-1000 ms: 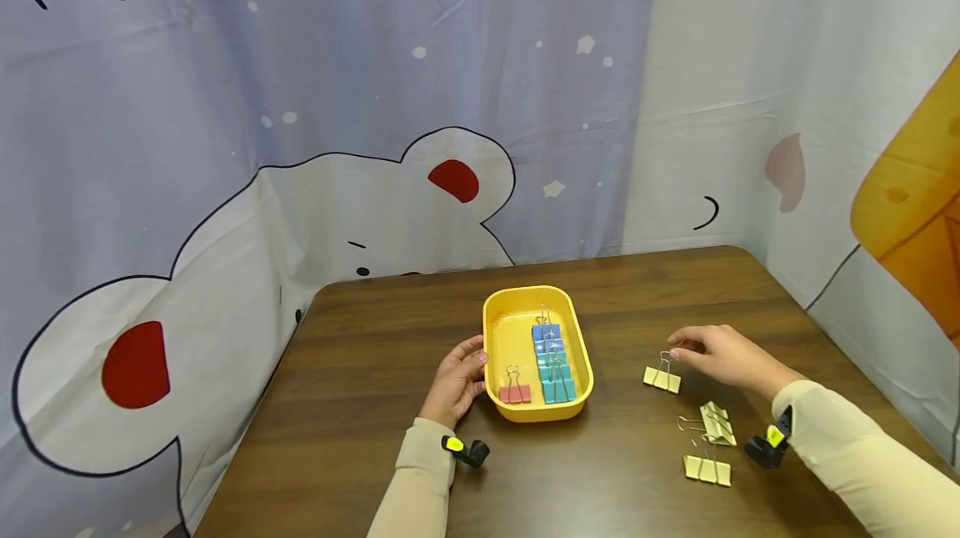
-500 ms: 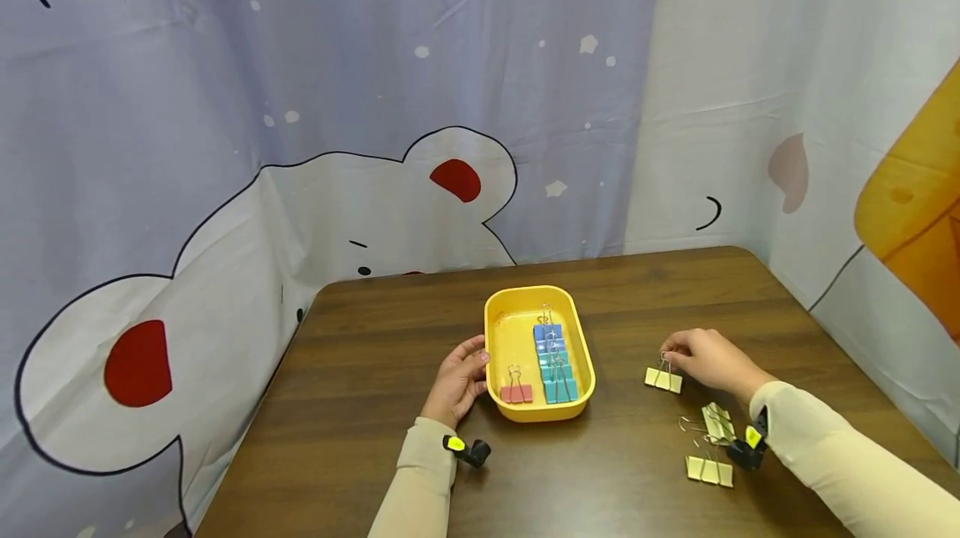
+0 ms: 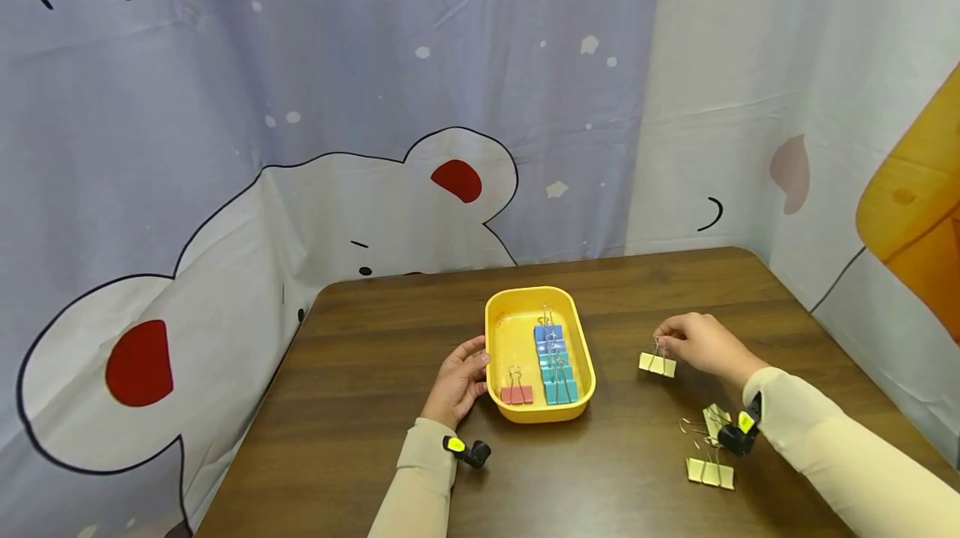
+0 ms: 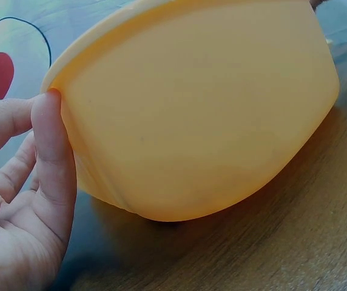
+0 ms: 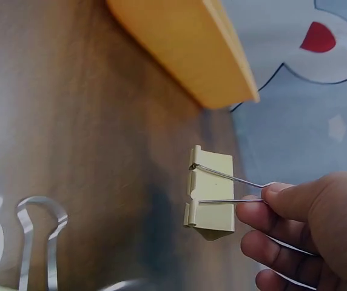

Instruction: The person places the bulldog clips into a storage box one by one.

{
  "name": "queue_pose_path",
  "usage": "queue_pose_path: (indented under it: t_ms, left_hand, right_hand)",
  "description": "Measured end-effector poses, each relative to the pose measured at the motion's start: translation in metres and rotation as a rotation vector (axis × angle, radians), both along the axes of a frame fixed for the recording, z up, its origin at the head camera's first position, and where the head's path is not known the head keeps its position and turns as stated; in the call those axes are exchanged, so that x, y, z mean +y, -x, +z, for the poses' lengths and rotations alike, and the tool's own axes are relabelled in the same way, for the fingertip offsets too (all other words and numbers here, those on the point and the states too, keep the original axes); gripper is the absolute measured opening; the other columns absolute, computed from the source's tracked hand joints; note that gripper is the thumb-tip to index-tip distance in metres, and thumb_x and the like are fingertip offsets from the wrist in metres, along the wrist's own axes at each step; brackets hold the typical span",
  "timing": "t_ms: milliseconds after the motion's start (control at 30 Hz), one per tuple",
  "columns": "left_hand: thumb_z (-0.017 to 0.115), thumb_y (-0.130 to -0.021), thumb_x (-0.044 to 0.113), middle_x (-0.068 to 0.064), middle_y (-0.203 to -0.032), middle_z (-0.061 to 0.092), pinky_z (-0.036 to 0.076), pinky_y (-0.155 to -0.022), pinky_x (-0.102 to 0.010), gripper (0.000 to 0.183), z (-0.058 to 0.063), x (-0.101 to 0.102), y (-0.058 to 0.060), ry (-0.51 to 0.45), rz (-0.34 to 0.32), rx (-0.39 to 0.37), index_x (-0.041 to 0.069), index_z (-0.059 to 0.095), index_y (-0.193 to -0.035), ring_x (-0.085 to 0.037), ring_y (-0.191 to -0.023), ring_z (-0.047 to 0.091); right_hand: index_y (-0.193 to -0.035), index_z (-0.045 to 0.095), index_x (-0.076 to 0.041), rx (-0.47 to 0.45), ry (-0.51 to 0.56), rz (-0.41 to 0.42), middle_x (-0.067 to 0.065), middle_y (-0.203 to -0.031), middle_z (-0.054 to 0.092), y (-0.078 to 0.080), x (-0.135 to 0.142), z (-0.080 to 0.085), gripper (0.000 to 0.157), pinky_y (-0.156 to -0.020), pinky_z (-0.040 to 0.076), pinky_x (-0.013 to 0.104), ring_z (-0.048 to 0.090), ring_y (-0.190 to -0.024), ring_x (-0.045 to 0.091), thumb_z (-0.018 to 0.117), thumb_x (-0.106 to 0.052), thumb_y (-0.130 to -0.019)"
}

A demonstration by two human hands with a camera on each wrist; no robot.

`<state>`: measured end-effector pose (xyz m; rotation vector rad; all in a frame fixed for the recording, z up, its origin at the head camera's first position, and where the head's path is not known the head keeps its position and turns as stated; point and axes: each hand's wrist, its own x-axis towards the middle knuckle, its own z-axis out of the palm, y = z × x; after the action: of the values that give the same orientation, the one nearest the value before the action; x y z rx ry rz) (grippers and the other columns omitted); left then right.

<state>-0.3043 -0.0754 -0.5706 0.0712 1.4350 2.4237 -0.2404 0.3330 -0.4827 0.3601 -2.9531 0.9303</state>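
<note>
- We see a printed cloth backdrop [image 3: 360, 71] behind the tray.
- We note a dark wood-grain table [image 3: 600, 471] under the tray.
- We take the yellow tray [image 3: 534, 415] as landmark: rectangular, rounded corners, smooth walls, thin rim.
- Left of the tray, our left hand [image 3: 457, 378] grips its rim between thumb and fingers.
- Right of the tray, well apart, our right hand [image 3: 705, 346] pinches the held clip by its wire.
- Inside the tray, along its right side, we find a row of blue and teal clips [image 3: 558, 364], silver handles raised.
- To the right of the tray, nearer us, lie two loose pale-yellow clips [image 3: 710, 473].
- Between tray and right hand we see the held clip [image 3: 657, 364]: pale-yellow folded body, rolled edges, slim silver wire legs converging at the fingertips.
- Inside the tray, near its left front corner, we find one pink clip [image 3: 517, 394].
</note>
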Motion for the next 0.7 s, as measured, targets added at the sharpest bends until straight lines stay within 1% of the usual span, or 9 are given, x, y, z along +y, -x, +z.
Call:
queue_pose_path:
  t_ms: [167, 367, 500, 700]
  left_hand:
    - [0.056, -0.099, -0.004, -0.007, -0.103, 0.065, 0.057, -0.053, -0.024, 0.043, -0.001, 0.0, 0.0, -0.002, 0.001, 0.001, -0.004, 0.045, -0.141, -0.012, -0.07, 0.065]
    - [0.056, -0.099, -0.003, -0.008, -0.104, 0.064, 0.057, -0.054, -0.024, 0.043, -0.001, -0.001, 0.0, -0.005, -0.003, 0.003, -0.004, 0.045, -0.141, -0.012, -0.071, 0.064]
    - [0.057, -0.099, -0.003, -0.009, -0.105, 0.064, 0.058, -0.055, -0.025, 0.04, 0.0, 0.0, -0.001, -0.005, -0.011, 0.011, -0.002, 0.048, -0.138, -0.012, -0.072, 0.064]
    - [0.057, -0.099, -0.004, -0.008, -0.102, 0.063, 0.058, -0.054, -0.025, 0.038, 0.0, 0.0, -0.001, -0.017, -0.002, 0.008, -0.001, 0.049, -0.136, -0.011, -0.07, 0.064]
  right_hand:
    - [-0.1, 0.074, -0.004, 0.076, -0.032, -0.001, -0.005, -0.081, 0.072, 0.006, -0.011, 0.021, 0.012, -0.065, 0.054, 0.03, 0.066, -0.074, 0.012, 0.064, -0.01, -0.098]
    - [-0.101, 0.075, -0.006, 0.135, -0.055, -0.003, -0.007, -0.08, 0.071, 0.015, -0.027, 0.043, 0.013, -0.067, 0.053, 0.033, 0.063, -0.072, 0.009, 0.065, -0.014, -0.098]
    - [-0.099, 0.075, -0.009, 0.177, -0.056, -0.01, -0.007, -0.078, 0.07, 0.02, -0.04, 0.054, 0.013, -0.069, 0.052, 0.034, 0.062, -0.071, 0.009, 0.066, -0.016, -0.098]
    - [-0.097, 0.076, -0.011, 0.211, -0.03, 0.022, -0.008, -0.077, 0.069, 0.03, -0.067, 0.065, 0.012, -0.065, 0.05, 0.032, 0.059, -0.068, 0.01, 0.066, -0.017, -0.098]
